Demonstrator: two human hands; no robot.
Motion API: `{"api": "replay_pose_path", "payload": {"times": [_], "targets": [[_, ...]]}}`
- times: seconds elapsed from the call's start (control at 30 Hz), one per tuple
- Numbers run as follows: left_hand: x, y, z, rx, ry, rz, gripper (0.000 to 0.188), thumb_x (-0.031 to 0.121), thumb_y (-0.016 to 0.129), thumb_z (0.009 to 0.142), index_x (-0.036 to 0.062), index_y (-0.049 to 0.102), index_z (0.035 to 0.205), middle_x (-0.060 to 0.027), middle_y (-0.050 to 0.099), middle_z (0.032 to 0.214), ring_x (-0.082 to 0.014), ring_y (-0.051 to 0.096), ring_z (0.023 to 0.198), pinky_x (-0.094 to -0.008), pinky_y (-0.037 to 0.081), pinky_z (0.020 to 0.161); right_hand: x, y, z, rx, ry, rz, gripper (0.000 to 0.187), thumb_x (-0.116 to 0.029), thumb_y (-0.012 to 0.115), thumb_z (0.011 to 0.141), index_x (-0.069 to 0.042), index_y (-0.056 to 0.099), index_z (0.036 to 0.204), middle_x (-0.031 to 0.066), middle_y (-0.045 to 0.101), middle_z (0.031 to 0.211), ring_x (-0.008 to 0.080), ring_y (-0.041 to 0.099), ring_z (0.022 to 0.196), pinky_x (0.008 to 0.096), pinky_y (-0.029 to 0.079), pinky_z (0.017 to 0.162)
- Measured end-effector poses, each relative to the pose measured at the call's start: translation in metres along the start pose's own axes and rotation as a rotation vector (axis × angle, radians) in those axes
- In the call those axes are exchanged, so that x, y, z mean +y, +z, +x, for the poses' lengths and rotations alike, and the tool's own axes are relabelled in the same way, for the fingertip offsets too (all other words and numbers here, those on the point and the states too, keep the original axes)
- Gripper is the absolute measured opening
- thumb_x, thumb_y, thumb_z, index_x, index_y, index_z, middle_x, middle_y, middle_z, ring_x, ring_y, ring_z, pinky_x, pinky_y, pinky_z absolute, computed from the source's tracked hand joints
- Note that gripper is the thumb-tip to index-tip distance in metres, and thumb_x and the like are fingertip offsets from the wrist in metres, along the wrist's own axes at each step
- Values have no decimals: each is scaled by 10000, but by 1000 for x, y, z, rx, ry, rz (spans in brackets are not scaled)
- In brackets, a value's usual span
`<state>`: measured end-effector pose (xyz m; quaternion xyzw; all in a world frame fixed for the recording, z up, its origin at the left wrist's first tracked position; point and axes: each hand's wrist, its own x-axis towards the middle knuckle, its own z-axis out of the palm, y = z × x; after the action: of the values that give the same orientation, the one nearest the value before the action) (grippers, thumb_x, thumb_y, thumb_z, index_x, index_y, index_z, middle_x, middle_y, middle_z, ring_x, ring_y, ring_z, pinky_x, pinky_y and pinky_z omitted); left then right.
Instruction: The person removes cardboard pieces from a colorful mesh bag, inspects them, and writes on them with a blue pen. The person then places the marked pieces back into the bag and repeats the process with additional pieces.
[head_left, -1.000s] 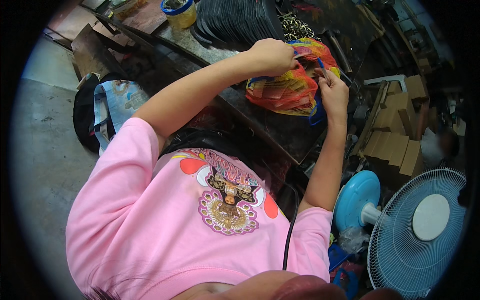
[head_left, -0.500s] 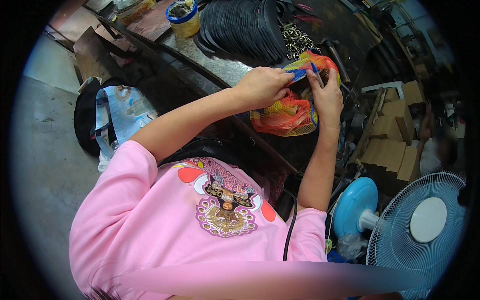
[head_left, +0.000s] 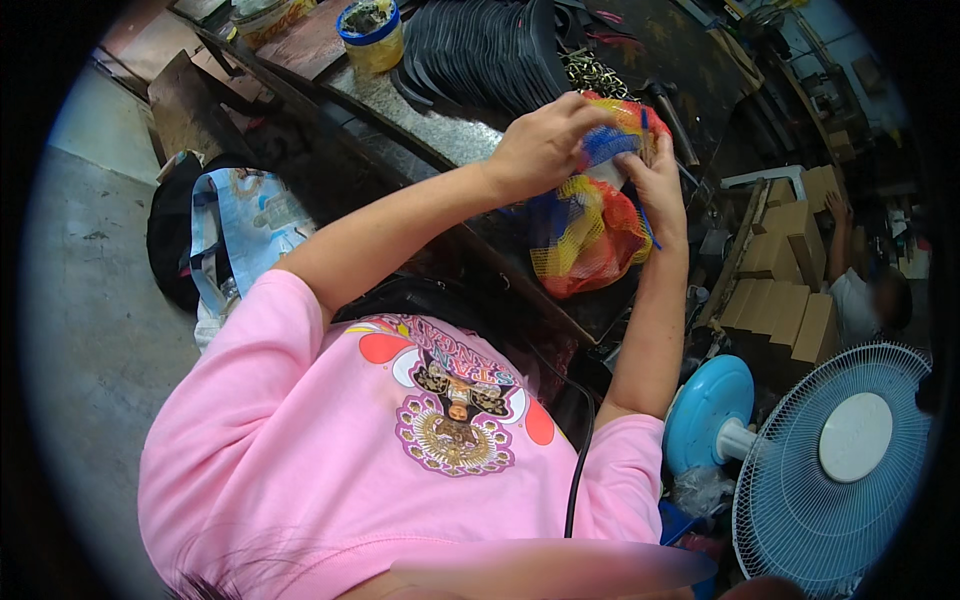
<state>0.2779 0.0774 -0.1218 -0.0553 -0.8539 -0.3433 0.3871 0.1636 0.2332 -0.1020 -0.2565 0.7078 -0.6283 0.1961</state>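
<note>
Both my hands are at a bunched piece of mesh netting (head_left: 590, 250) in red, yellow and blue, held over the table's near edge. My left hand (head_left: 545, 145) is at its upper left, fingers bent and pressed to the blue part; the fingertips are slightly blurred. On the other side my right hand (head_left: 658, 190) grips the netting between thumb and fingers. A thin blue strip or stick shows above and below the right hand; I cannot tell which it is. The lower netting hangs loose in folds.
Beyond my hands on the dark table (head_left: 410, 125) lie a row of black curved pieces (head_left: 480, 55), a heap of metal rings (head_left: 592, 75) and a blue-rimmed tub (head_left: 370, 38). A fan (head_left: 830, 460) and cardboard boxes (head_left: 785, 240) stand right, near another person (head_left: 865, 300). A bag (head_left: 250, 220) sits left.
My left hand has moved up slightly, its fingers lifting at the blue mesh. The netting has turned and spread, its lower folds hanging further down. The other person's arm has shifted.
</note>
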Motion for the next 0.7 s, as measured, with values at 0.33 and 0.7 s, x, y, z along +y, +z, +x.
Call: {"api": "replay_pose_path", "payload": {"times": [0.33,0.7], "targets": [[-35,9,46,-132,57,363,302,67,572,845,125,702,1111,-159,566,1051,-337,640,987,-418,537,833,-15,11,-57,185,-239,-202,607,92,592,868,-9,383,1429,126,533,1336,198,587,1143,316,472,981],[-21,49,66,-205,-595,-596,422,331,633,911,-20,676,1140,-177,713,1020,-219,681,908,-328,522,836,-17,4,-53,246,-177,167,589,47,637,869,4,350,1381,117,623,1159,161,630,1009,288,502,908]]}}
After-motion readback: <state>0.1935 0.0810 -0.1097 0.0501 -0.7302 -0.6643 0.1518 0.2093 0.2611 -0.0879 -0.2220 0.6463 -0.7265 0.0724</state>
